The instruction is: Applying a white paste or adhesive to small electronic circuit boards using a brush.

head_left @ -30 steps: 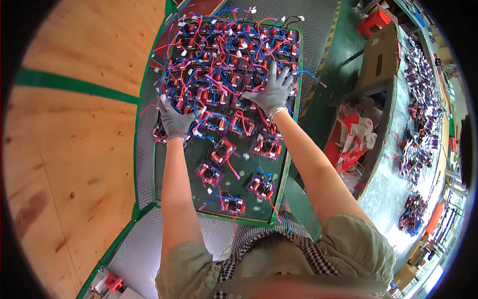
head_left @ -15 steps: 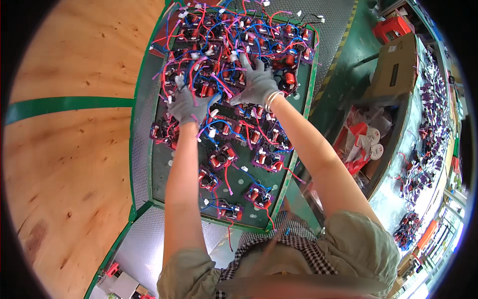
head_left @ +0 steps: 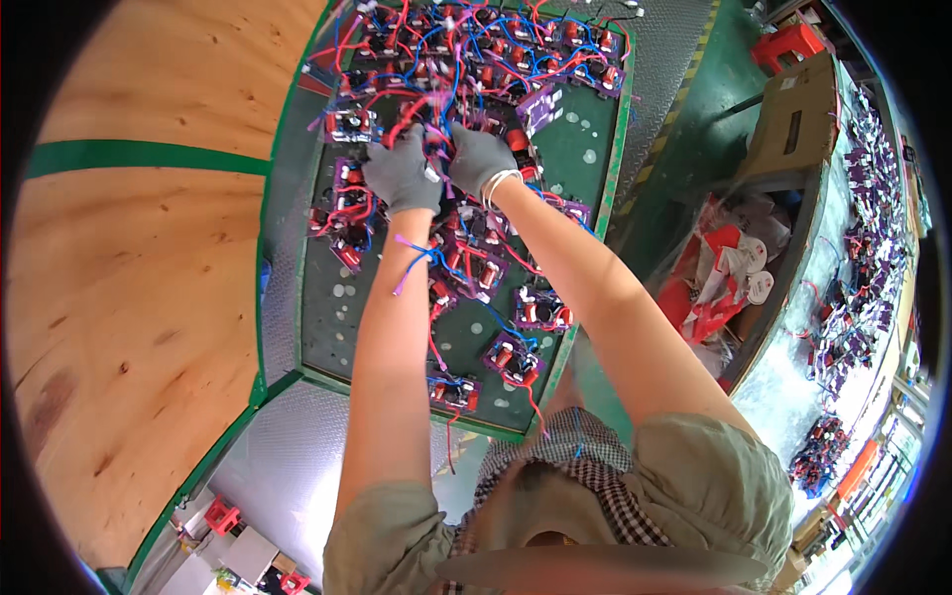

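My left hand (head_left: 405, 174) and my right hand (head_left: 479, 161), both in grey gloves, are close together over the middle of a green tray (head_left: 347, 349). Their fingers curl around a bunch of purple circuit boards with red coils and red, blue and purple wires; the fingertips are partly hidden and the wires there are blurred. Beside my right hand a circuit board (head_left: 538, 109) lies tilted, showing its flat purple side. More boards fill the far part of the tray. A few lie nearer, such as one circuit board (head_left: 514, 359) and another circuit board (head_left: 454, 392).
A wooden panel (head_left: 149, 268) with a green edge stands along the left. To the right is a metal-topped table (head_left: 769, 382) with piles of similar boards (head_left: 863, 238). A cardboard box (head_left: 788, 119) and bags of red and white scraps (head_left: 719, 273) are between it and the tray.
My hands have come together from spread positions, drawing boards toward the middle. Bare tray surface now shows at the right, and one board there has tipped over.
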Demonstrator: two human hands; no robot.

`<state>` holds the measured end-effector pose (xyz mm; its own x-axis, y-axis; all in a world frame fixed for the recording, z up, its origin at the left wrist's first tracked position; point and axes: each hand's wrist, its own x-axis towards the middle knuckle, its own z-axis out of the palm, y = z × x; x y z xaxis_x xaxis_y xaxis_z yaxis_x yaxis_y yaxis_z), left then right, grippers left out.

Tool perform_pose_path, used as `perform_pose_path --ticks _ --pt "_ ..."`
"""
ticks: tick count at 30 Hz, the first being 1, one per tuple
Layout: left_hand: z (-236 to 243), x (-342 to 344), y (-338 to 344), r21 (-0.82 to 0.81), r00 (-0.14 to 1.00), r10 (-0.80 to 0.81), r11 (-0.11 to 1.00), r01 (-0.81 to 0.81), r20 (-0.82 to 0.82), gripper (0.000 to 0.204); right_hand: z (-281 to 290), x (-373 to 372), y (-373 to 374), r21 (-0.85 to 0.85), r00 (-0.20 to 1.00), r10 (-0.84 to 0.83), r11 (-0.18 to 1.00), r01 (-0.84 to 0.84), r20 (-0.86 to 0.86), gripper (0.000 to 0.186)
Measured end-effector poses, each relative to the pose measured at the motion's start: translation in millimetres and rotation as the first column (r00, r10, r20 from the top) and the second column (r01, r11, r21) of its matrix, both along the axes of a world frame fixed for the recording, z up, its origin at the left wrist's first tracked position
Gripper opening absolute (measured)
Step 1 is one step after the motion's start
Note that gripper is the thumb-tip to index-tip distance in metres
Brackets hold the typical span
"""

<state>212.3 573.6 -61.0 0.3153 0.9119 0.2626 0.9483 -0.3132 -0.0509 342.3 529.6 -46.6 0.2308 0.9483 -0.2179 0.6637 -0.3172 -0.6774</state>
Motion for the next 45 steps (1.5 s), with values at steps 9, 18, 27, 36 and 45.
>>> perform_pose_path --ticks 9,18,27,36,45 --pt "81 -34 -34 0.347 0.63 -0.357 0.926 0.146 0.689 0.016 93 -42 -31 0.405 0.971 -0.033 0.905 0.129 -0.235 0.044" --pt "302 -44 -57 0.737 0.656 -0.616 0.663 0.133 0.436 0.013 291 -56 -61 0.869 0.991 0.026 0.484 0.101 -0.13 0.027" --pt "433 -33 -145 0.794 0.518 -0.757 0.567 0.217 0.399 0.026 416 -39 -133 0.885 0.928 -0.271 0.452 -0.111 0.255 0.024" --pt "473 14 -308 0.766 0.407 -0.8 0.572 0.293 0.441 0.024 463 1 -324 0.848 0.653 -0.6 0.515 -0.125 0.461 0.023" --pt "459 126 -554 0.658 0.063 -0.802 0.53 0.535 0.595 0.027 446 90 -600 0.864 0.523 -0.701 0.478 -0.158 0.484 0.022"
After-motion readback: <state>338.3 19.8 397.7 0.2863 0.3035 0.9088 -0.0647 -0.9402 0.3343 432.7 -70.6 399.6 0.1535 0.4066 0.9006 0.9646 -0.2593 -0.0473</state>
